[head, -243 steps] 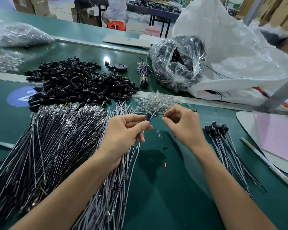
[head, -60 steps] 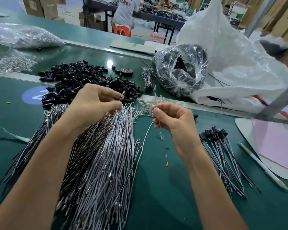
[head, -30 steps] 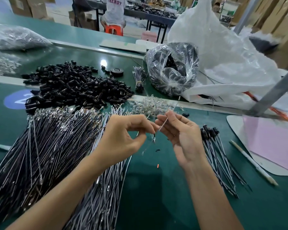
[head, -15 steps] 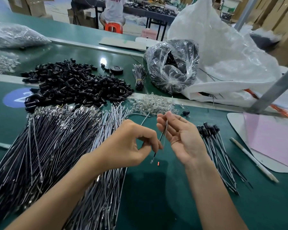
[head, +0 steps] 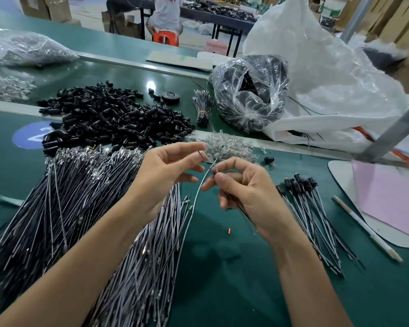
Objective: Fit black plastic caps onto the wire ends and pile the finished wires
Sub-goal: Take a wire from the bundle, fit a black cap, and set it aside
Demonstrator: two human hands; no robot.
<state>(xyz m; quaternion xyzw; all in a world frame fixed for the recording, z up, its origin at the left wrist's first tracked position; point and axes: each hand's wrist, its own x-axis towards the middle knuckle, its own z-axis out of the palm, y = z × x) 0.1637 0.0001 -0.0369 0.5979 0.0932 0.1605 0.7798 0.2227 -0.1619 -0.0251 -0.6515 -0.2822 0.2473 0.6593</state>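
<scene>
Wire (head: 199,192) | L hand (head: 165,171) + R hand (head: 248,192) pinch it | green bench (head: 222,279) | cardboard boxes (head: 45,5) behind

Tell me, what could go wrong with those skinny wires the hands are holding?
1. The left hand and right hand pinch the thin wires with fingertips only. The wires might slip into the uncapped wire pile beside them and get mixed up.
2. The finished wires lie close to the right wrist, so a careless sweep could scatter them.
3. The clear bits sit just behind the fingers and could get knocked about.
</scene>
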